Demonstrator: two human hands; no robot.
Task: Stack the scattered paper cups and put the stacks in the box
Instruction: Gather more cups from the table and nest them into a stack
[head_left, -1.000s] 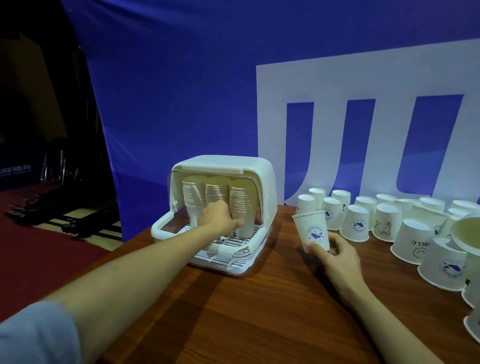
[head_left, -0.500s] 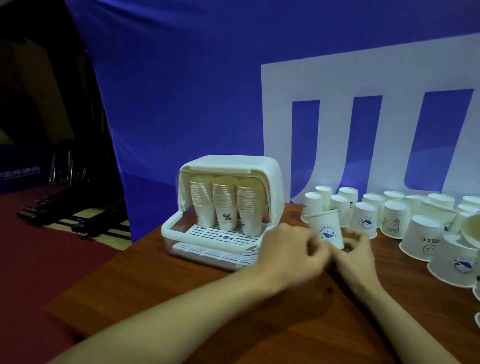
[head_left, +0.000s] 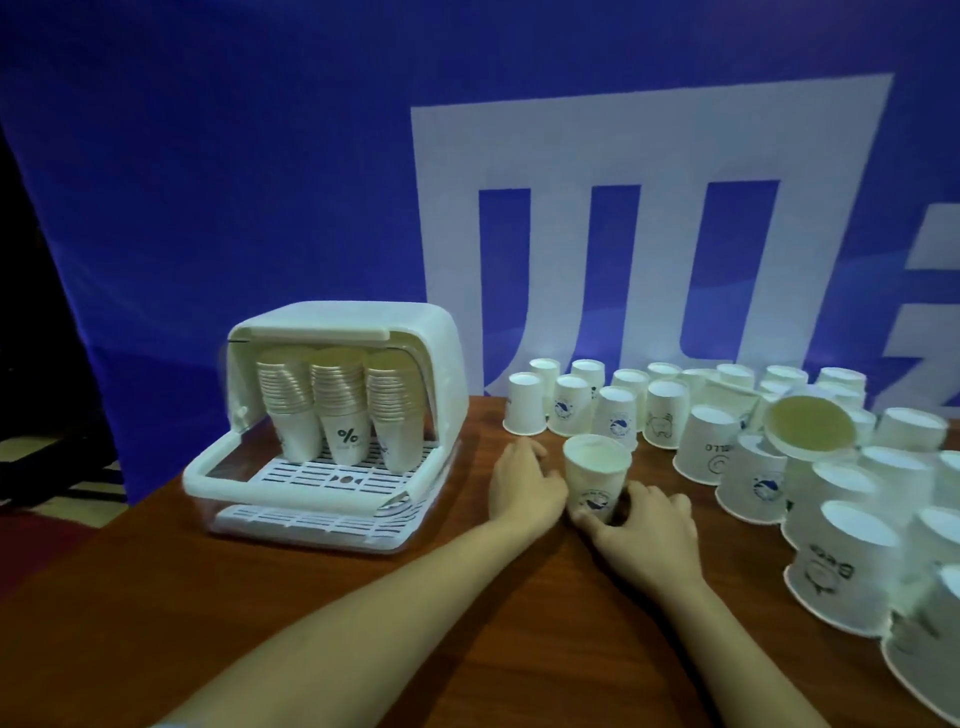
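Observation:
A white paper cup (head_left: 595, 475) with a blue print stands upright, mouth up, on the wooden table (head_left: 363, 623). My right hand (head_left: 644, 535) grips its base from the near side. My left hand (head_left: 524, 483) rests on the table just left of the cup, touching its side, fingers curled. To the left stands the white box (head_left: 441, 353), its front lid raised, with three stacks of cups (head_left: 340, 410) upright on its slotted rack. Several loose cups (head_left: 831, 488) sit upside down across the right side of the table.
One cup (head_left: 810, 423) among the loose ones lies tilted, showing its tan inside. A blue and white banner (head_left: 519, 182) hangs right behind the table. The table's left edge runs close to the box, with dark floor beyond.
My left hand left the stacks in the box and came right to the single cup. My right hand has set that cup down upright on the table. The view shifted right.

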